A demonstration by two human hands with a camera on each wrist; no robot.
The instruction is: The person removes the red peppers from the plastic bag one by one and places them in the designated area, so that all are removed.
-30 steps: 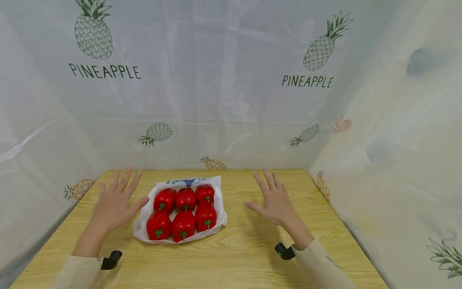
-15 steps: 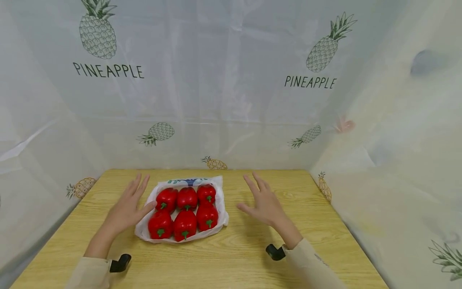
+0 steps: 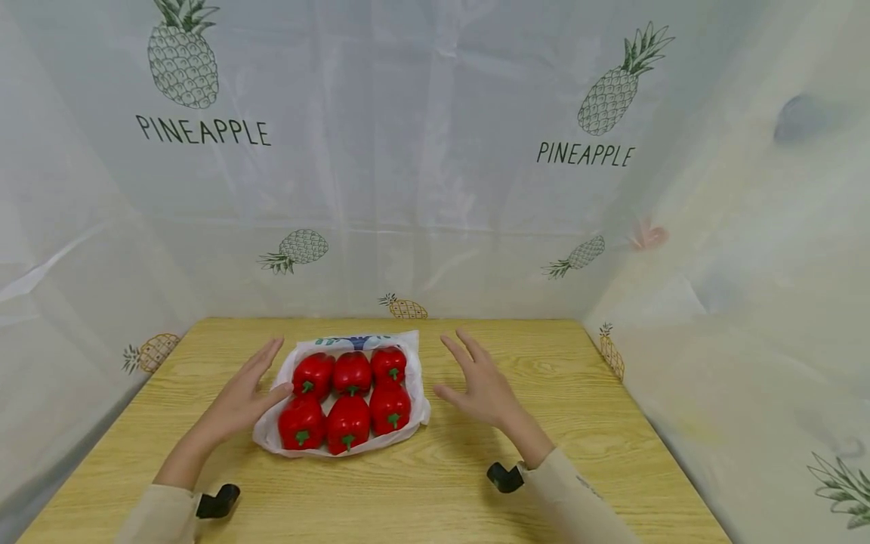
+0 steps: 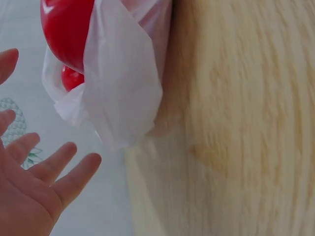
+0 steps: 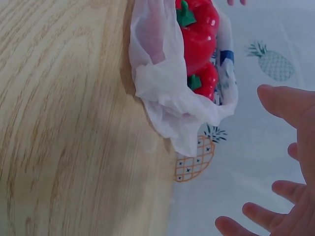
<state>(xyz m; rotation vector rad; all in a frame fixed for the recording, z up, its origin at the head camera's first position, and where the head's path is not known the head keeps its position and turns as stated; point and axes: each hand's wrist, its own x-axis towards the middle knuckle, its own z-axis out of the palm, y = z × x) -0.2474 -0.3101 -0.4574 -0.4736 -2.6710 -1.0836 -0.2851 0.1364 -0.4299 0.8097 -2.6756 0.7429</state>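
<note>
Grip: fingers of both hands are spread apart and clamped on nothing, and I read the left hand (image 3: 238, 404) just beside the left edge of a thin, crinkled white bag (image 3: 416, 363), the right hand (image 3: 484, 389) near its right edge. In the opened bag, on a yellowish wood-grain tabletop (image 3: 381, 502), I count six smooth, glossy red peppers (image 3: 349, 421) with rounded, lobed bodies and stubby green stems, in two rows of three. Behind, I note a pale, creased sheet (image 3: 435, 151) printed with pineapples.
</note>
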